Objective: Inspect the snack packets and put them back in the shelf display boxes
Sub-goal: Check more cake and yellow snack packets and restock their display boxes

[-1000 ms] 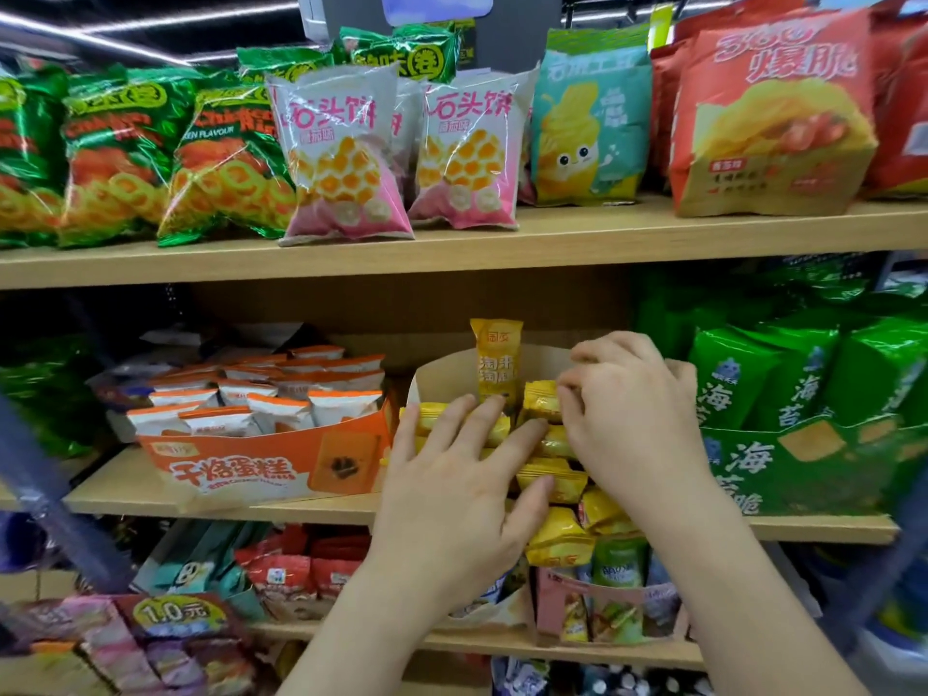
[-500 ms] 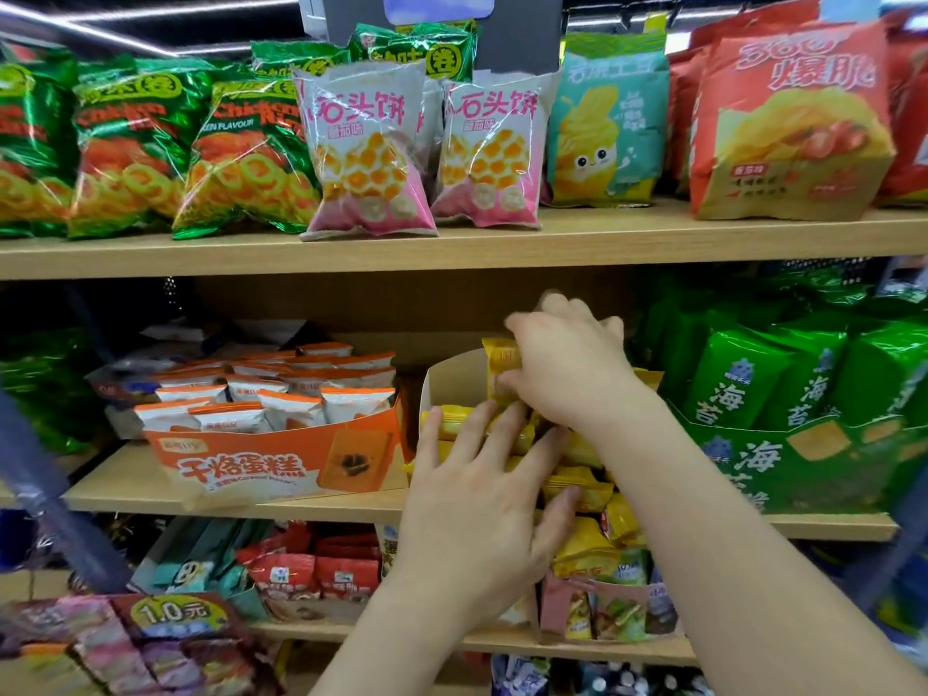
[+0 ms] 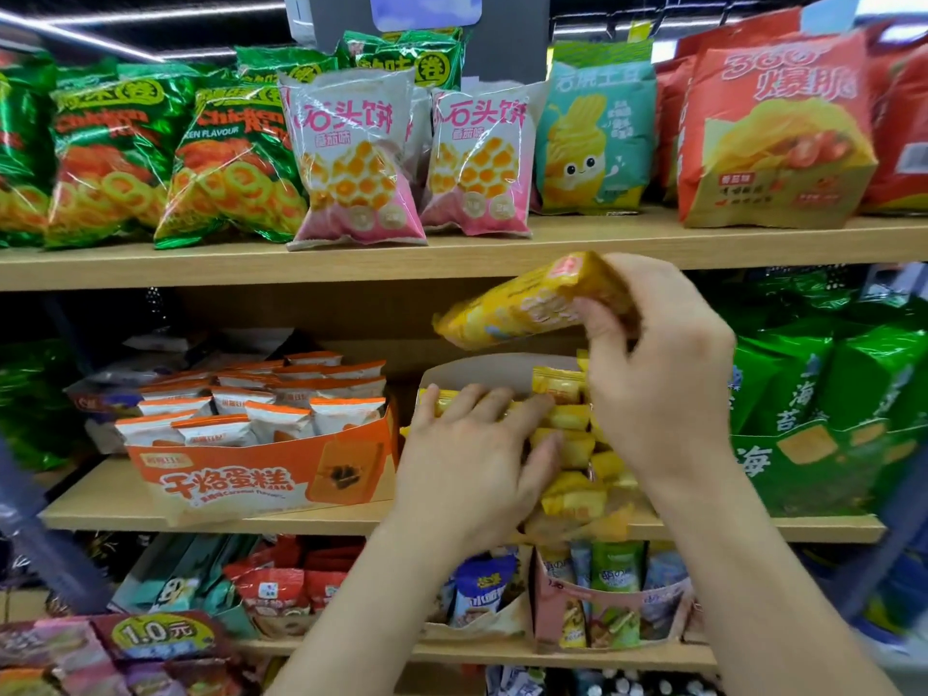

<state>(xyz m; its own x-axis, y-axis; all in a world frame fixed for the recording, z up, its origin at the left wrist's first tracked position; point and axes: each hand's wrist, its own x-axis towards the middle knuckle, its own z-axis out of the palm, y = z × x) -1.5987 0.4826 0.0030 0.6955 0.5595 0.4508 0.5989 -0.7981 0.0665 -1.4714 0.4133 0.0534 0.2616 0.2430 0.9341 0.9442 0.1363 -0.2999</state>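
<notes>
While the left hand [image 3: 472,459] rests flat on packets [image 3: 567,418], the right hand [image 3: 663,379] grips a glossy pouch [image 3: 512,308].

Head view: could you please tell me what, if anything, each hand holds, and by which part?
The right hand grips a yellow packet by its right end; the left hand holds nothing, resting on the boxed packets.
</notes>
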